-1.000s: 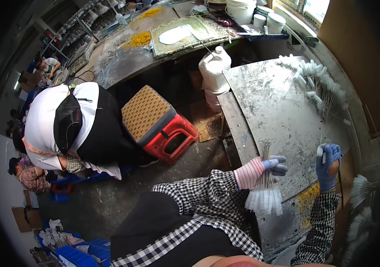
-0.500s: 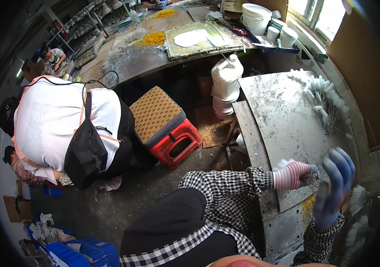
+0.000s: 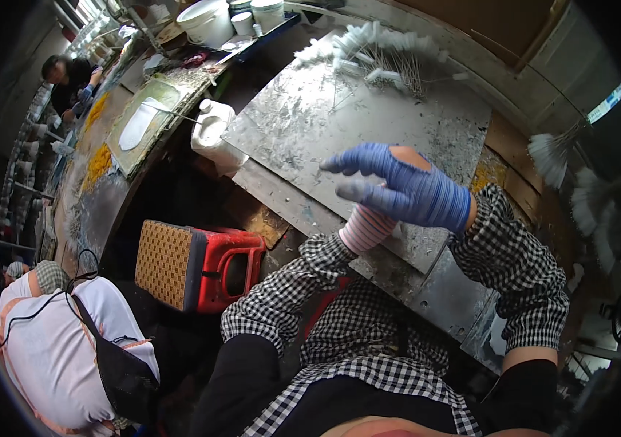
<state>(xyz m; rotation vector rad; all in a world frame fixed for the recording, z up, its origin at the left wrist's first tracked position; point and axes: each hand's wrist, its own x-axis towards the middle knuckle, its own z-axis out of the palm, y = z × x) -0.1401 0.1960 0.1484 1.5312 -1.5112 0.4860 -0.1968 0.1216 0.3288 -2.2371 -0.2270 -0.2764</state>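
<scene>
My right hand (image 3: 416, 191), in a blue striped glove with a hole at its back, reaches leftward over the grey board (image 3: 289, 138). Its fingers are stretched out with a gap below them, and nothing shows between them. Beneath it is my left hand (image 3: 369, 230) in a pink and white striped glove, at the board's near edge. The right glove covers the left fingers, so what they hold, if anything, is hidden. Farther back on the board lies a heap of white bristle brushes with thin wire stems (image 3: 390, 62).
A red stool (image 3: 234, 269) with a woven-pattern seat stands to the left, near a stooping person in white (image 3: 70, 349). A white jug (image 3: 212, 127) stands beside the board. White tubs (image 3: 205, 25) sit on the back bench. More white brushes (image 3: 591, 211) hang at the right.
My view has turned to the right, so the stool and the stooping person sit farther left. My right hand has come from beside the board's right edge across to my left hand.
</scene>
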